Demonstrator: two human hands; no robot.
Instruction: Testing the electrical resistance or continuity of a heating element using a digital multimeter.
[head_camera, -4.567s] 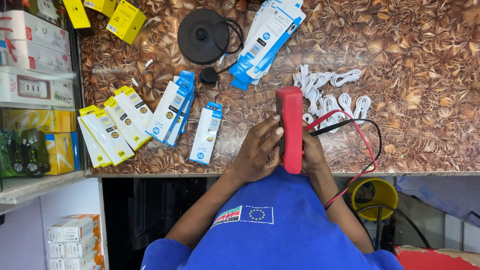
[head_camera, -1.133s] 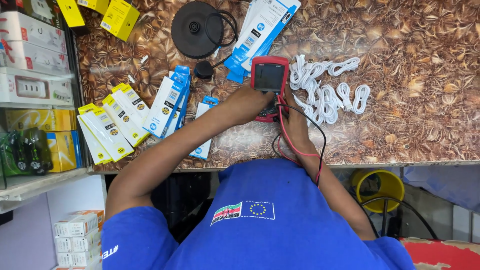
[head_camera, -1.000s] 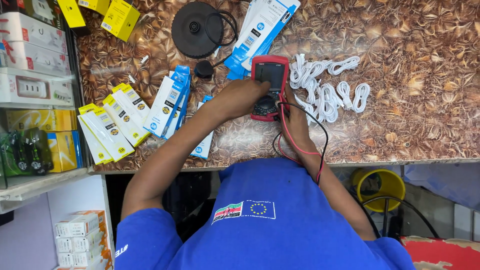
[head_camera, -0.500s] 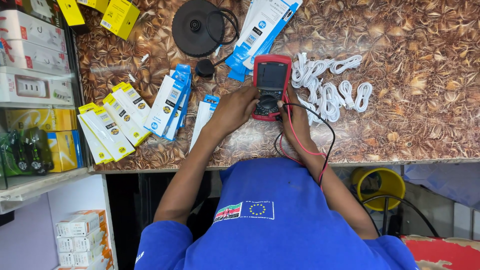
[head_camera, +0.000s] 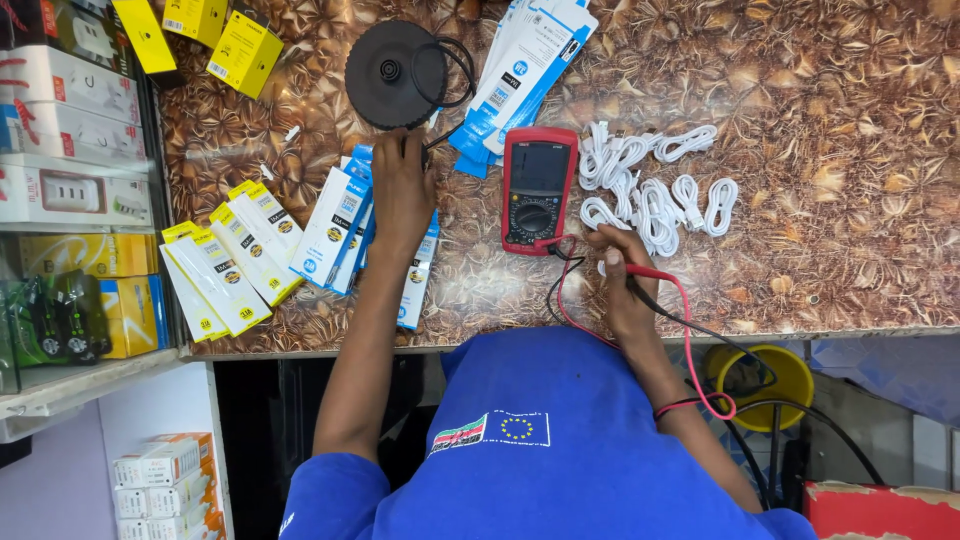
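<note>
A red multimeter (head_camera: 538, 188) lies face up on the brown patterned counter (head_camera: 850, 200). My left hand (head_camera: 400, 190) reaches forward over blue-and-white packets (head_camera: 335, 225), and its fingertips close on the black plug (head_camera: 410, 148) of the round black base (head_camera: 390, 75). My right hand (head_camera: 622, 270) rests right of the meter and grips the red and black test probes (head_camera: 650, 272). Their leads (head_camera: 690, 350) loop back over the counter edge and around my right wrist.
Several white coiled cables (head_camera: 650, 190) lie right of the meter. More blue-and-white packets (head_camera: 525, 70) sit at the back, yellow-and-white packets (head_camera: 220, 265) at the left, yellow boxes (head_camera: 230, 45) at the top left. Shelves of boxed goods (head_camera: 70, 180) stand to the left; a yellow bucket (head_camera: 760, 385) sits below.
My left hand has left the multimeter's dial and moved left and forward to the black plug. The meter now lies flat, and my right hand holds the probes beside it.
</note>
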